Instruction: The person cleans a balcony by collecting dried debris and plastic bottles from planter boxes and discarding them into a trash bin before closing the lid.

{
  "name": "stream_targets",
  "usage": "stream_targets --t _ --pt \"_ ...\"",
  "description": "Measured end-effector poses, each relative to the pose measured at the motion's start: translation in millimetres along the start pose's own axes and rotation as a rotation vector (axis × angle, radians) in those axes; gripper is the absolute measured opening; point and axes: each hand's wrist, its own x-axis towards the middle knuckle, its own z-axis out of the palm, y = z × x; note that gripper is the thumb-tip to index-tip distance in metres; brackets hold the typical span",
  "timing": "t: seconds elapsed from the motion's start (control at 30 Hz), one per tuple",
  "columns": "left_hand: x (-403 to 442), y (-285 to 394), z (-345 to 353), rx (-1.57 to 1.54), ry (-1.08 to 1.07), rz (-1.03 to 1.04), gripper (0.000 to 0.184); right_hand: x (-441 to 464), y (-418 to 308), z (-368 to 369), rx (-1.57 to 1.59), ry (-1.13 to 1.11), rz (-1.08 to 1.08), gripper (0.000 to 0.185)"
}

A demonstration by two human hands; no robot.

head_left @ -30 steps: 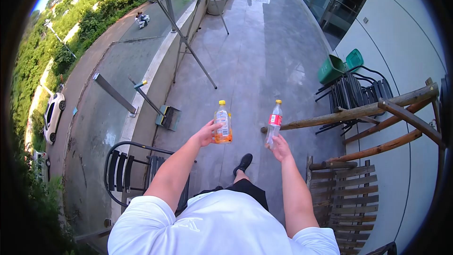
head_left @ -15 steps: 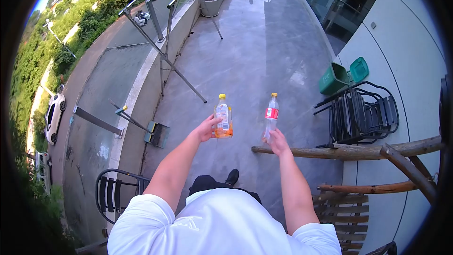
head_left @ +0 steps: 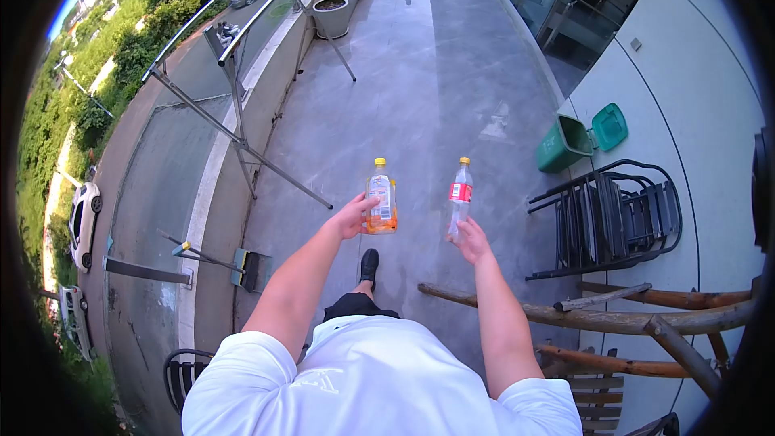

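In my left hand is an upright clear plastic bottle with a yellow cap, a printed label and orange colouring near its base. My fingers close around its left side, the thumb across the label. My right hand grips the lower part of a slimmer clear plastic bottle, which has a red label and an orange-yellow cap. That one also stands nearly upright and looks empty. Both bottles are held out in front of my body, apart from each other, above the grey floor.
An open green bin stands by the right wall, its lid hanging back. Folded black chairs and wooden poles are nearer on the right. On the left are a metal rack, a dustpan and a low wall; planters lie ahead.
I have stepped forward, with a foot now showing ahead of me. The rack, dustpan and planters have shifted left in view. Both hands keep their bottles.
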Motion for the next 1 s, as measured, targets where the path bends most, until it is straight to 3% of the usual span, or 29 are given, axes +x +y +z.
stream_targets --t 0.27,0.57,0.7,0.8,0.9,1.0 --pt "118.2 122.6 -6.0 0.066 -0.056 -0.032 0.069 120.9 -68.9 13.5 0.029 0.026 -0.082 0.033" --pt "239.0 207.7 18.0 0.095 -0.126 -0.068 0.071 213.2 -128.6 -1.1 0.136 0.1 -0.127 0.035" --pt "305.0 235.7 42.3 0.097 -0.136 -0.084 0.071 266.6 -166.2 -38.9 0.143 0.087 -0.131 0.035" --pt "357.5 261.3 71.7 0.155 -0.081 -0.072 0.057 315.3 -201.2 -78.3 0.148 0.112 -0.136 0.035" --pt "413.0 289.2 107.6 0.116 -0.054 -0.078 0.057 360.0 -248.5 -121.9 0.157 0.083 -0.15 0.034" --pt "464.9 311.6 143.7 0.093 -0.101 -0.085 0.072 389.1 -297.1 -154.0 0.163 0.096 -0.136 0.033"
